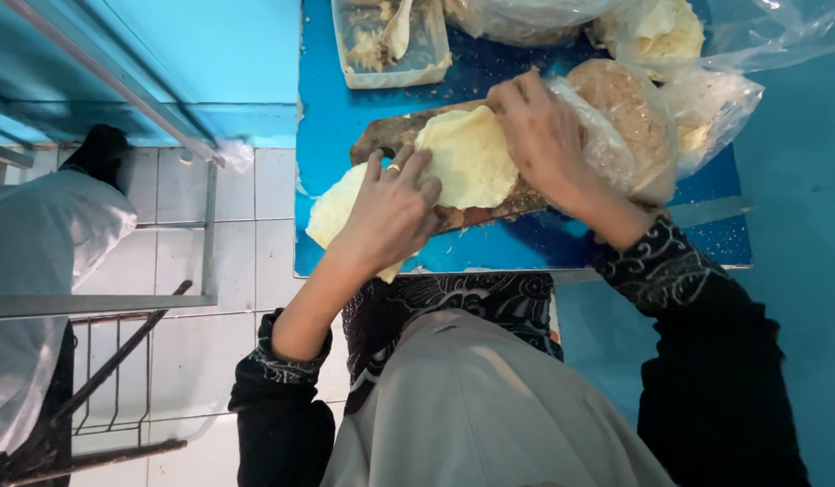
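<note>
Lower dough sheet (332, 209) under the left hand (390, 212), clear tub (395, 41) (top edge) cut off.

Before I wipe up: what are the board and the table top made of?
The board looks like worn, unfinished wood: brown, rough, dark-stained edges. The table top seems a glossy blue sheet, perhaps plastic or paint: it reflects light, and crumbs lie on it.

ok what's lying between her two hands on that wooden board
In the head view, a flat pale yellow dough sheet lies on the wooden board between the left hand and the right hand; both hands touch it.
</note>
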`<control>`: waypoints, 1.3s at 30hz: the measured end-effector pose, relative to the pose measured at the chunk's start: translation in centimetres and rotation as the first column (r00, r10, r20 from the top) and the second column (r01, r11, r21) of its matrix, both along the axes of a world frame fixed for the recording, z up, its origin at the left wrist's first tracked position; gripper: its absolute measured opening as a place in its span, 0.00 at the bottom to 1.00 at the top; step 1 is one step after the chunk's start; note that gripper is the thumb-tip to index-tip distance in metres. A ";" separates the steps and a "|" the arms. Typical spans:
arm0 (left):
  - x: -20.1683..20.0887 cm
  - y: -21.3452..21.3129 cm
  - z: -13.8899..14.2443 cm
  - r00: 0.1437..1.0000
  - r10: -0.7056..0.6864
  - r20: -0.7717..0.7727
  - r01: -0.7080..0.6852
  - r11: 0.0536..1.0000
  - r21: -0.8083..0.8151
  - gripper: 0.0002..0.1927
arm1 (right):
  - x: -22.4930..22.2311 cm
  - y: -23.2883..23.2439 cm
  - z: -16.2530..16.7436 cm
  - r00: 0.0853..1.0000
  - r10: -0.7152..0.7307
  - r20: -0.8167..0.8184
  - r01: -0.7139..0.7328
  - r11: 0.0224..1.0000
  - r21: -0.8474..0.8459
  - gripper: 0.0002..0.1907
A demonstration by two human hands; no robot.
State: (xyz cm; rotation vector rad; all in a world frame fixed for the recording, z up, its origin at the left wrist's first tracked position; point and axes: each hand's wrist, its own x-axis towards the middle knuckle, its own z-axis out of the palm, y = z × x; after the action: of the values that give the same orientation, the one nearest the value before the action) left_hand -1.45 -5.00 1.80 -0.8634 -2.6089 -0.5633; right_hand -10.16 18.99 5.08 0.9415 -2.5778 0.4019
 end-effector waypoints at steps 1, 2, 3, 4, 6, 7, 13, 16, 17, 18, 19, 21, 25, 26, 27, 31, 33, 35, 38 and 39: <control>-0.1 -0.1 0.2 1.000 -0.013 0.016 0.012 1.000 0.014 0.16 | 0.3 -0.2 0.0 1.000 0.018 -0.014 -0.018 0.999 0.027 0.09; -0.1 -0.3 0.5 0.999 -0.025 0.034 0.024 0.999 0.027 0.16 | 0.6 -0.4 0.0 0.999 0.037 -0.026 -0.036 0.998 0.054 0.08; -0.1 -0.9 0.9 0.993 -0.050 0.110 0.038 0.993 0.108 0.15 | 0.8 -0.7 0.2 0.997 0.072 -0.011 -0.071 0.995 0.071 0.08; -0.2 -1.6 1.3 0.980 -0.084 0.183 0.049 0.981 0.189 0.14 | 1.0 -1.0 0.4 0.995 0.102 0.005 -0.102 0.991 0.088 0.08; 0.3 -2.7 2.2 0.950 -0.157 0.271 0.024 0.898 0.439 0.13 | 1.5 -1.4 1.5 0.990 0.125 0.071 -0.129 0.991 0.045 0.11; 1.1 -3.2 2.6 0.939 -0.194 0.283 -0.013 0.804 0.594 0.14 | 1.8 -1.3 2.4 0.985 0.122 0.122 -0.122 0.992 -0.013 0.14; 5.1 -2.4 3.4 0.787 -0.447 0.425 -0.346 0.251 0.904 0.17 | 8.9 -2.0 4.6 0.829 0.257 0.497 0.006 0.884 -0.467 0.21; 5.5 -0.4 2.7 0.800 -0.515 0.309 -0.221 0.225 0.949 0.16 | 11.1 -3.4 2.4 0.684 0.471 0.556 0.023 0.749 -0.662 0.29; 5.5 0.1 2.4 0.822 -0.513 0.248 -0.130 0.255 0.958 0.16 | 11.5 -3.5 1.5 0.627 0.532 0.569 0.037 0.709 -0.704 0.31; 5.6 0.6 2.1 0.834 -0.493 0.247 -0.129 0.261 0.957 0.14 | 11.5 -3.3 0.9 0.539 0.575 0.616 0.165 0.645 -0.746 0.31; 5.6 1.0 1.8 0.848 -0.471 0.244 -0.126 0.267 0.955 0.13 | 11.5 -2.9 0.4 0.446 0.624 0.642 0.293 0.576 -0.763 0.32; 5.6 1.4 1.4 0.851 -0.435 0.293 -0.183 0.277 0.943 0.12 | 11.2 -1.6 -0.2 0.417 0.650 0.635 0.412 0.487 -0.770 0.31; 6.6 2.8 0.6 0.876 -0.339 0.344 -0.251 0.288 0.924 0.10 | 11.1 0.2 -0.2 0.579 0.545 0.607 0.378 0.480 -0.792 0.28; 6.6 3.3 0.5 0.902 -0.300 0.312 -0.224 0.293 0.929 0.11 | 11.1 0.3 -0.1 0.596 0.525 0.608 0.368 0.494 -0.788 0.27; 6.6 3.7 0.4 0.886 -0.297 0.356 -0.291 0.242 0.926 0.10 | 11.4 0.2 -0.1 0.727 0.403 0.557 0.272 0.575 -0.771 0.26; 6.2 4.6 0.1 0.816 -0.370 0.444 -0.457 0.057 0.887 0.10 | 12.7 0.1 0.4 0.990 0.107 0.097 -0.034 0.825 -0.565 0.24; 5.6 4.7 -0.1 0.794 -0.408 0.451 -0.490 0.011 0.872 0.11 | 13.2 0.5 0.7 0.991 0.125 -0.048 -0.133 0.872 -0.472 0.23; 5.0 5.0 -0.3 0.765 -0.422 0.486 -0.536 0.002 0.844 0.11 | 13.5 0.9 0.7 0.982 0.184 -0.046 -0.186 0.889 -0.419 0.22; 4.4 5.6 -0.7 0.758 -0.472 0.450 -0.527 -0.037 0.849 0.11 | 13.7 1.4 0.0 0.983 0.178 -0.040 -0.178 0.889 -0.422 0.19; 4.2 5.8 -0.9 0.759 -0.501 0.416 -0.513 -0.067 0.856 0.11 | 13.7 1.6 -0.4 0.988 0.153 0.001 -0.136 0.880 -0.455 0.17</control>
State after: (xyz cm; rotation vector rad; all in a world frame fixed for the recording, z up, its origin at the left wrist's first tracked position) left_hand 2.75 0.81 0.94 0.0533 -1.4248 -2.7930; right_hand 3.51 20.61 4.65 0.9536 -2.2893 1.0214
